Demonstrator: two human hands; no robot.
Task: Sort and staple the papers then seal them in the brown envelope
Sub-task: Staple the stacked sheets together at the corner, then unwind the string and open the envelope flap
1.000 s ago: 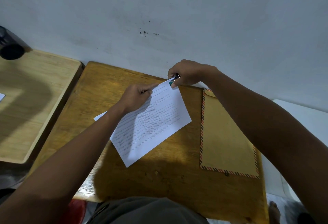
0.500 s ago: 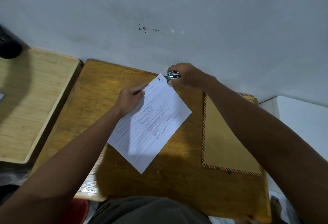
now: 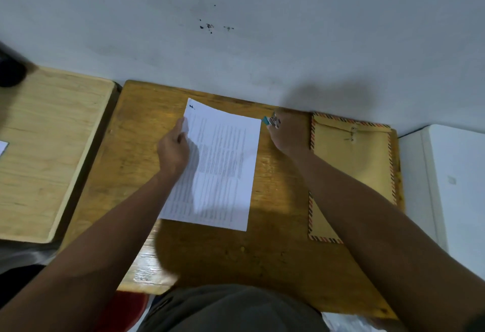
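- Head view: a pale grey wall with a few dark specks is rising behind an orange-brown wooden surface (image 3: 215, 247), and a paler wooden board is lying off to the left of it.
- The white printed papers (image 3: 223, 163) are lying flat on the surface, roughly centred, with a small dark mark at the far left corner that may be a staple; it is too small to confirm.
- The left hand (image 3: 173, 153) is pinching the left edge of the papers, its grip closing on the sheets between thumb and fingers.
- The right hand (image 3: 286, 132) is sitting just beside the papers' far right corner, its grip wrapping a small stapler with a teal body and metal top (image 3: 271, 121).
- The brown envelope with striped red and dark edging (image 3: 354, 163) is lying flat at the right of the surface, partly under the right forearm, its metal clasp showing near the top.
- In my judgement the stapler is now being put down, so parking it clear of the envelope's mouth would be wise, while the left hand is keeping the sheets squared.
- The stapler's jaws are being hidden by the fingers, so whether it is touching the surface cannot be told.
- The number of sheets cannot be counted, and the print is too fine to read.
- A dark object at the far left is blurring out and being cut by the frame edge.
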